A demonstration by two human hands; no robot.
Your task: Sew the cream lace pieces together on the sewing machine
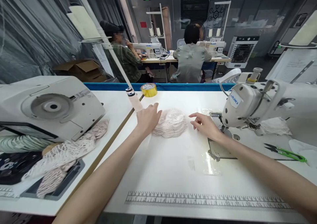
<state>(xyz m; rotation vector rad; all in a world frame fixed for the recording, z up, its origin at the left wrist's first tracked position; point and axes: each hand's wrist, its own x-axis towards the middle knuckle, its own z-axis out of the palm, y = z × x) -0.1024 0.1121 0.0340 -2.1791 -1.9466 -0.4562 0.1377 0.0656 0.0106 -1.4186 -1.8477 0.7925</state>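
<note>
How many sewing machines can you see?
4: one by the right hand at, one tipped over at left, two at the back. Others may be hidden.

Garment sewing workshop: industrial sewing machine (250, 106) on white desk (173, 164), thread cones (151, 31) on racks, two people (190, 54) at further machines behind.

- Lace stack (170, 123) lies on the table (173, 171), centre.
- Left hand (148, 118) touches it at 9 o'clock.
- Right hand (205, 125) at 3 o'clock, sewing machine (250, 106) beyond.
- Tape roll (149, 89) at 11 o'clock.
</note>
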